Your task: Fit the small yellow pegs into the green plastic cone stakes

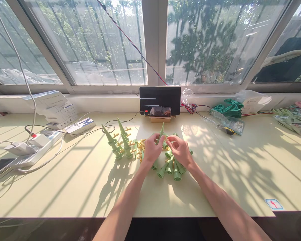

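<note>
With our left hand we are grasping a green cone in the fingers, tip up, above the counter. Our right hand is curling just beside it, and whether its fingers are gripping anything we cannot tell. On a white box we are making out a dark blue mark resembling an M; its finer print is looking illegible.

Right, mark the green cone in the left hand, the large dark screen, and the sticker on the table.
Green cone (162, 130): head view, on its tapered upper part.
Large dark screen (160, 96): head view, on its upper middle.
Sticker (274, 204): head view, on its middle.
</note>
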Motion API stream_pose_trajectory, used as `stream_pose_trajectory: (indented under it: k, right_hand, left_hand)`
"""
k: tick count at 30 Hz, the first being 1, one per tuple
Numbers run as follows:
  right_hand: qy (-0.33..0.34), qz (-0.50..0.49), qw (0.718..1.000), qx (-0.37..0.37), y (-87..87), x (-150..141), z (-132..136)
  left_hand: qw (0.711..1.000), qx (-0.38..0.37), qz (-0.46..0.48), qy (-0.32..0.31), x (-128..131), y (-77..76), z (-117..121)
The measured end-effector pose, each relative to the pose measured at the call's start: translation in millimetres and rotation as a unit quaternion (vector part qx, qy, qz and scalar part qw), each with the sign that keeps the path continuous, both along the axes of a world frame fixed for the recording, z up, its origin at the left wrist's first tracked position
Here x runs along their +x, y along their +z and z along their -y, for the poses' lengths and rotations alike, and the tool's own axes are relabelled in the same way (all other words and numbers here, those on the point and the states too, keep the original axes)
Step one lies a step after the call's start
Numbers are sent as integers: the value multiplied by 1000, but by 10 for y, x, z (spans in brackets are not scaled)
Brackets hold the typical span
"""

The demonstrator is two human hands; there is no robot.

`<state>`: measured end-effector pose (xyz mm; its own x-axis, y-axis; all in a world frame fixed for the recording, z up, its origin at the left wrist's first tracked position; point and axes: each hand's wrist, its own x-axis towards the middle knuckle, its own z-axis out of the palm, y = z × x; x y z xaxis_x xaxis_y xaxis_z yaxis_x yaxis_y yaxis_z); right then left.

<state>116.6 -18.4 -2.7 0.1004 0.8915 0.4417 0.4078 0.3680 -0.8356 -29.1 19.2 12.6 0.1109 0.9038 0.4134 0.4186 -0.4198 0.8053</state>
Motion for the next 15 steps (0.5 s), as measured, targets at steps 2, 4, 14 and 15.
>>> stream_pose_trajectory:
  k: [2,4,14,15]
  right_hand:
    - [-1,-5,1000,1,-5,-1,-6]
    - [-3,-9,1000,0,-8,-2,-8]
    - [-18,7,1000,-15,-3,3,-4]
    - [-19,7,1000,-15,-5,3,-6]
  left_hand:
    - [1000,-2,-1,-1,0,-6,-2]
    - [1000,-2,-3,-3,2,-14,-1]
    - [1000,17,-1,-22,12,-36,7]
    - [1000,17,-2,-24,13,-38,6]
